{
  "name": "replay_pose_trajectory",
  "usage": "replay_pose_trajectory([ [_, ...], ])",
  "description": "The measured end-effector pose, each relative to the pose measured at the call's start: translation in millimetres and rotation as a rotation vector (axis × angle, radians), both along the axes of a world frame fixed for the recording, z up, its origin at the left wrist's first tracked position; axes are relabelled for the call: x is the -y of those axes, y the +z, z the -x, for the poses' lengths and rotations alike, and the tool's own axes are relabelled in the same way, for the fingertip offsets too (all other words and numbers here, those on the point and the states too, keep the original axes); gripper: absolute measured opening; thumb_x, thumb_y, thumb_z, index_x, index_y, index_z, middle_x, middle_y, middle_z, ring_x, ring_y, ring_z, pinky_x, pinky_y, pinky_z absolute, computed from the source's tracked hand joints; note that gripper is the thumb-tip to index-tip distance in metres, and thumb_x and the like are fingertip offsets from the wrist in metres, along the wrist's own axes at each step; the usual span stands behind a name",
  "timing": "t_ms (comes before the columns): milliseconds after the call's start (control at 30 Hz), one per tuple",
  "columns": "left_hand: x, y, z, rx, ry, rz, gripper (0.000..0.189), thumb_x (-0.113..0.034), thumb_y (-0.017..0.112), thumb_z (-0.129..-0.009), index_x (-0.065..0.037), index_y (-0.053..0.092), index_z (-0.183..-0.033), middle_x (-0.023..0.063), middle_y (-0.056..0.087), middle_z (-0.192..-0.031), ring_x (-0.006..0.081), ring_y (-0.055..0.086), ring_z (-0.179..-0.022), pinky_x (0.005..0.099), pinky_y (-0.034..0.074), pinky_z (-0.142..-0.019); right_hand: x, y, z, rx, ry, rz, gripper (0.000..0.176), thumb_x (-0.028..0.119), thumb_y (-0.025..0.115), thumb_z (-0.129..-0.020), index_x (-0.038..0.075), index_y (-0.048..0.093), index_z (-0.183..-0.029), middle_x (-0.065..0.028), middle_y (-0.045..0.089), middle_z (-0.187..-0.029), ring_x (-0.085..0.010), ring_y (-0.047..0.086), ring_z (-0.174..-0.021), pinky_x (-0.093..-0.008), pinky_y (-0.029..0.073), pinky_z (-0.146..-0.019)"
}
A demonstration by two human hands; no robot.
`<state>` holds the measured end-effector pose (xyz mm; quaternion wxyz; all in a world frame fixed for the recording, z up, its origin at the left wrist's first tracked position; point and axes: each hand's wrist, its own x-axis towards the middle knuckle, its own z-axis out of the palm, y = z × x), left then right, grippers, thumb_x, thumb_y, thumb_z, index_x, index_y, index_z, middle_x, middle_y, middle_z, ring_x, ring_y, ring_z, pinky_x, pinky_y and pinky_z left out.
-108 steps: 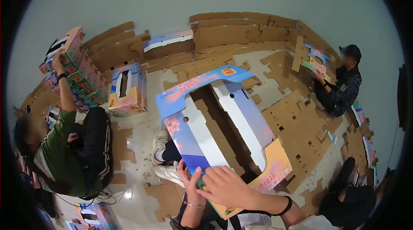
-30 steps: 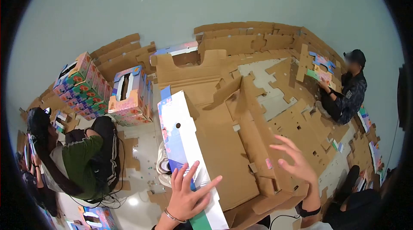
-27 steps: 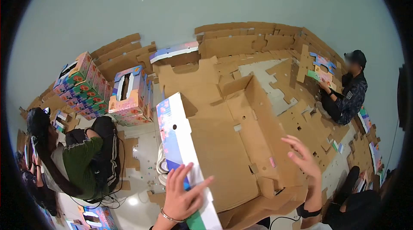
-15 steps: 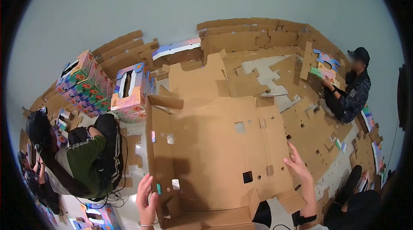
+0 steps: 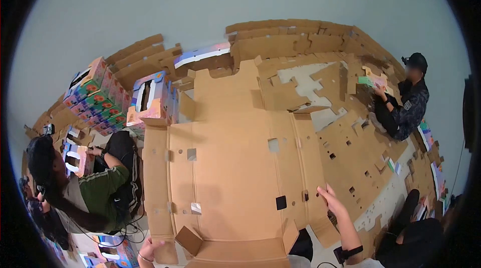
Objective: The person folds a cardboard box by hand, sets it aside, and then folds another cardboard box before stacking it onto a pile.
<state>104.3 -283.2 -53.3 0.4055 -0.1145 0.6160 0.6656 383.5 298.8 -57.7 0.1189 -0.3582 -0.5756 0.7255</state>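
Observation:
Before me lies a large unfolded cardboard box blank [image 5: 235,168], brown side up, with cut holes and side flaps. At its lower left corner, my left hand [image 5: 148,249] touches the edge of the left flap [image 5: 156,188]; its fingers look stretched out, though partly cropped and small. My right hand [image 5: 331,202] hovers by the right flap, fingers apart and holding nothing. A small upright tab [image 5: 189,240] stands near the blank's lower left, and a dark square hole [image 5: 281,202] shows at lower right.
Stacked printed boxes [image 5: 97,97] and another printed box [image 5: 148,100] stand at left. One person [image 5: 100,188] sits at left, another [image 5: 408,100] at far right, each handling a printed box piece. Cardboard sheets [image 5: 350,168] cover the floor at right.
The blank's left side panel has swung outward and lies flatter. My left hand has moved down and left; my right hand has moved slightly left and down. The person at left now holds a printed piece.

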Motion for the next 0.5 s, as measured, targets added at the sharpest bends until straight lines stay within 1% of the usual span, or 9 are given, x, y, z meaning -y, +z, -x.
replay_pose_trajectory([
  [67, -8, 1, -11, 0.003, -0.055, 0.063, 0.034, -0.004, 0.060, -0.082, 0.002, 0.056, -0.115, 0.0114, 0.063, -0.109, 0.0215, 0.061, -0.096, 0.0364, 0.050, -0.085, -7, -12, -3, 0.124, -0.125, 0.132, 0.060, 0.032, 0.065, -0.087, 0.002, 0.040, -0.133, -0.0096, 0.051, -0.126, -0.0194, 0.048, -0.117, -0.0322, 0.040, -0.098],
  [100, -12, 3, -18, 0.001, -0.078, 0.095, 0.034, -0.008, 0.059, -0.084, 0.002, 0.056, -0.116, 0.0110, 0.061, -0.112, 0.0210, 0.059, -0.100, 0.0367, 0.047, -0.088, -9, -17, -4, 0.122, -0.125, 0.131, 0.060, 0.032, 0.065, -0.087, 0.002, 0.040, -0.133, -0.0096, 0.051, -0.126, -0.0194, 0.048, -0.117, -0.0322, 0.040, -0.098],
  [167, -15, 7, -30, -0.006, -0.114, 0.164, 0.034, -0.014, 0.057, -0.088, 0.003, 0.054, -0.118, 0.0102, 0.058, -0.117, 0.0201, 0.054, -0.107, 0.0372, 0.042, -0.095, -9, -21, 1, 0.286, -0.263, 0.192, 0.062, 0.030, 0.069, -0.084, 0.002, 0.040, -0.131, -0.0116, 0.051, -0.125, -0.0207, 0.050, -0.116, -0.0348, 0.044, -0.095],
  [233, -10, -4, -33, -0.014, -0.130, 0.196, 0.035, -0.018, 0.055, -0.091, 0.003, 0.054, -0.119, 0.0098, 0.056, -0.120, 0.0196, 0.051, -0.111, 0.0375, 0.040, -0.098, -11, -9, 2, 0.233, -0.232, 0.224, 0.070, 0.030, 0.073, -0.081, 0.000, 0.037, -0.133, -0.0135, 0.050, -0.127, -0.0225, 0.049, -0.117, -0.0359, 0.043, -0.096],
  [267, -6, -21, -27, -0.049, -0.037, 0.081, 0.030, -0.007, 0.062, -0.082, 0.003, 0.059, -0.110, 0.0109, 0.063, -0.107, 0.0202, 0.059, -0.096, 0.0362, 0.048, -0.086, -11, -3, 3, 0.183, -0.208, 0.257, 0.077, 0.029, 0.076, -0.077, -0.002, 0.035, -0.134, -0.0154, 0.049, -0.128, -0.0243, 0.048, -0.118, -0.0369, 0.042, -0.097],
  [300, -10, -23, -23, -0.081, 0.054, -0.036, 0.028, 0.003, 0.069, -0.074, 0.002, 0.065, -0.102, 0.0120, 0.069, -0.094, 0.0208, 0.067, -0.081, 0.0349, 0.055, -0.075, -14, -10, 0, 0.180, -0.208, 0.255, 0.077, 0.029, 0.076, -0.077, -0.002, 0.035, -0.134, -0.0154, 0.049, -0.128, -0.0243, 0.048, -0.118, -0.0369, 0.042, -0.097],
  [367, -18, -23, -15, -0.137, 0.063, -0.023, 0.024, 0.004, 0.069, -0.074, 0.002, 0.067, -0.098, 0.0110, 0.069, -0.090, 0.0199, 0.067, -0.078, 0.0330, 0.055, -0.071, -23, -29, -8, 0.163, -0.195, 0.240, 0.070, 0.027, 0.075, -0.078, -0.001, 0.038, -0.130, -0.0135, 0.053, -0.122, -0.0236, 0.052, -0.114, -0.0364, 0.044, -0.094],
  [433, -23, -24, -11, -0.194, 0.083, 0.000, 0.019, 0.004, 0.068, -0.074, 0.002, 0.068, -0.093, 0.0100, 0.070, -0.086, 0.0191, 0.067, -0.075, 0.0311, 0.055, -0.068, -17, -20, -4, 0.115, -0.183, 0.254, 0.068, 0.026, 0.075, -0.079, -0.001, 0.039, -0.130, -0.0128, 0.054, -0.121, -0.0231, 0.053, -0.113, -0.0359, 0.045, -0.094],
  [500, -27, -29, -8, -0.327, 0.063, 0.158, 0.014, -0.001, 0.067, -0.074, 0.001, 0.067, -0.087, 0.0063, 0.069, -0.081, 0.0150, 0.063, -0.066, 0.0282, 0.051, -0.063, -18, -22, 1, 0.069, -0.163, 0.276, 0.067, 0.025, 0.075, -0.079, -0.001, 0.039, -0.129, -0.0121, 0.055, -0.120, -0.0226, 0.053, -0.112, -0.0354, 0.045, -0.093],
])
